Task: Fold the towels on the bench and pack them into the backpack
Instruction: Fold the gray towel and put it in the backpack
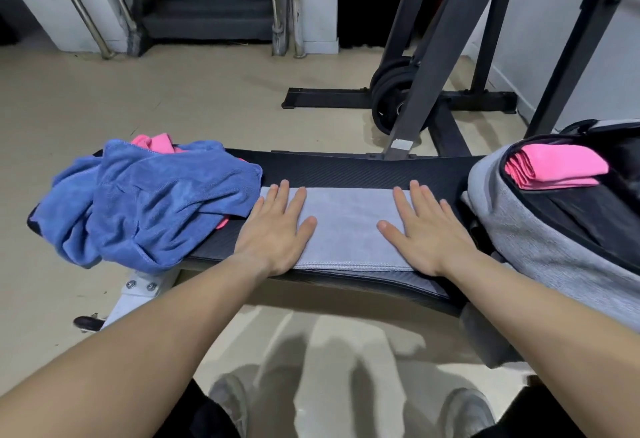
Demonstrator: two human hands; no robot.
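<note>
Pressure was the point of the pose: my left hand and right hand lay flat on the grey towel, one near each end, fingers straight and spread, gripping nothing; I judged they were smoothing a fold before the next one. The grey towel lay as a folded strip along the near side of the bench, its stitched edge toward me. To my left a crumpled blue towel touched the strip's end, with a loose pink towel poking out from beneath it; both waited unfolded. At my right the backpack lay open on the bench, a folded pink towel already inside. The blue heap crowded my left hand; the backpack hemmed in the right; weight plates and a dark frame stood well beyond.
</note>
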